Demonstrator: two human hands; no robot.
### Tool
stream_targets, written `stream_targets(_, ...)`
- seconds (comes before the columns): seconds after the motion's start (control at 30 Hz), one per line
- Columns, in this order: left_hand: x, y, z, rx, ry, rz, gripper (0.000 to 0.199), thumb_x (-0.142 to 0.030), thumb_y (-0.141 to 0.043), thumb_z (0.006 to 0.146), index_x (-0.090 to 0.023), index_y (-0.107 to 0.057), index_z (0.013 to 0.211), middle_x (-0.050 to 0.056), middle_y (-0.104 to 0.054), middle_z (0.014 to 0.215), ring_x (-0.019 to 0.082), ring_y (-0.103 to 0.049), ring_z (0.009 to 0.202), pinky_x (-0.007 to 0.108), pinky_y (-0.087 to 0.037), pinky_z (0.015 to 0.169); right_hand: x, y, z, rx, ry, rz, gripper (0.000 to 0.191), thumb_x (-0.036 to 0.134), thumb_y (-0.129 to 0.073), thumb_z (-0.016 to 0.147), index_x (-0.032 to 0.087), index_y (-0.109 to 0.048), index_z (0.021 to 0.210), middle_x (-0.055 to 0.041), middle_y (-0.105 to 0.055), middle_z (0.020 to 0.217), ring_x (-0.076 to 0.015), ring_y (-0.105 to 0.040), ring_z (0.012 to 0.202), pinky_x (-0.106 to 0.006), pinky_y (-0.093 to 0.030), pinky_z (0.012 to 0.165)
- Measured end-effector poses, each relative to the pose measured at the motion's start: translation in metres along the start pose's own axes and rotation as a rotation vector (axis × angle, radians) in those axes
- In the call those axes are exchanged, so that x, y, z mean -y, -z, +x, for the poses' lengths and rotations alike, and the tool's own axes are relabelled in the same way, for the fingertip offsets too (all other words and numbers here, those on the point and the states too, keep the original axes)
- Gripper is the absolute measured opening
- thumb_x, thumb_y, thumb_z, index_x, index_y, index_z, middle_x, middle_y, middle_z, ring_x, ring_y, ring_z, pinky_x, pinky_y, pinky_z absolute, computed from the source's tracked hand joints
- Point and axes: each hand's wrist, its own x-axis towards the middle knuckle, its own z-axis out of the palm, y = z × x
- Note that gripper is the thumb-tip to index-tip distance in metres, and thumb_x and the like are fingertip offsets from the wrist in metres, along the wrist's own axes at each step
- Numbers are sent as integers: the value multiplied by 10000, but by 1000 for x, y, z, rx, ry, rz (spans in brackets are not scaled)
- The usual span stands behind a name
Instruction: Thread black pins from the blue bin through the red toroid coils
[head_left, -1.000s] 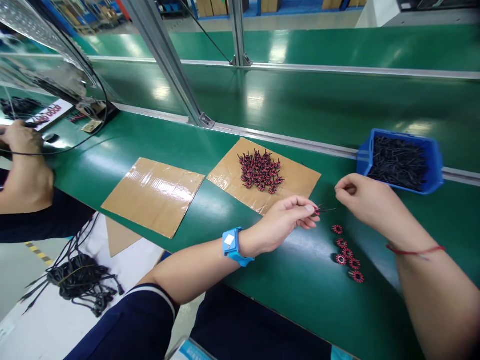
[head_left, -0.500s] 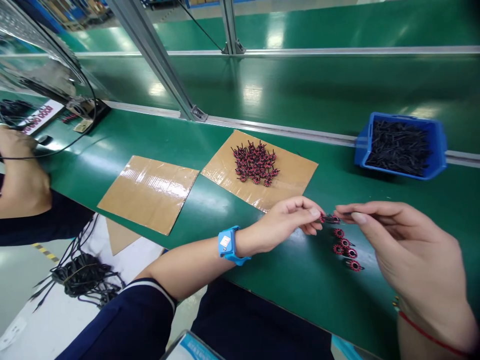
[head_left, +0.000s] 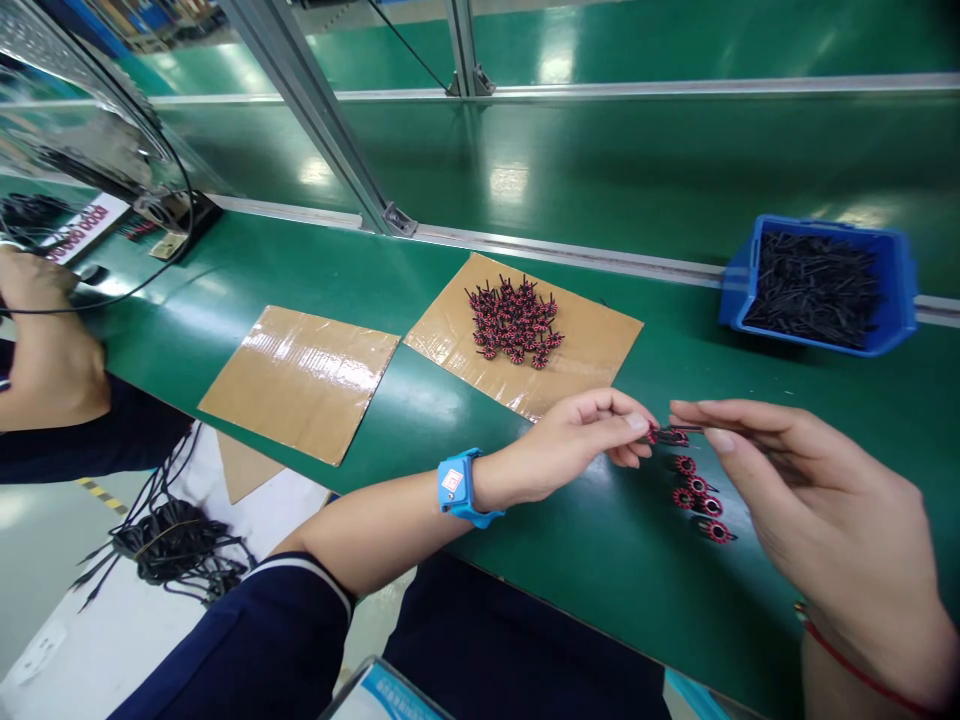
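Right hand (head_left: 817, 500) has come in from the blue bin (head_left: 900, 300); both grips now pinch one small red-black wound coil (head_left: 666, 435), left hand (head_left: 577, 445) steadying it above the green surface (head_left: 600, 560).

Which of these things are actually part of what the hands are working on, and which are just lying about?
In hand:
left hand
right hand
red coil
loose coils
coil pile
blue bin

Lying about:
bare cardboard sheet
cable bundle

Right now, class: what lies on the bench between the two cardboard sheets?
Nothing. In the head view, only a bare strip of green bench separates the empty cardboard sheet from the cardboard sheet with coils.
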Motion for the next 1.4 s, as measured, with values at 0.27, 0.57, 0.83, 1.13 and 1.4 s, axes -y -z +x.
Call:
stream_targets(0.27,0,0,0,13,-10,-85,424,-367,-733,796,-166,-571,1131,20,-650,806,111,-609,741,283,-438,759,-13,-4,10,161,131,60,301,410,-595,890,358,-628,1185,-8,-651,1198,-214,-641,1057,-380,-533,901)
stream_targets(0.57,0,1,2,23,-91,-131,410,-333,-716,803,-175,-546,1142,30,-640,897,112,-606,764,286,-445,770,4,-10,30,224,325,-54,158,373,-588,885,276,-651,993,-46,-654,1116,-225,-634,1046,-364,-534,858)
stream_targets(0.83,-20,9,-1,-157,-506,326,177,-292,-620,866,-203,-667,1011,56,-585,1073,156,-551,1000,289,-444,908,16,-4,45,363,366,-193,190,421,-567,882,316,-662,1009,-20,-660,1142,-212,-646,949,-292,-544,628)
stream_targets(1.13,-23,13,-2,-30,-572,463,109,-252,-609,883,-174,-677,849,73,-580,1073,167,-551,1080,308,-434,962,14,-7,41,378,440,-203,203,409,-556,911,319,-632,1076,-11,-644,1181,-200,-631,1016,-320,-511,797)
stream_targets(1.4,-25,12,-4,-38,-553,502,104,-268,-625,874,-181,-680,860,76,-597,1111,180,-558,1106,318,-421,983,17,-4,40,383,414,-197,207,419,-555,902,316,-654,1052,-28,-648,1189,-216,-639,991,-316,-541,732)
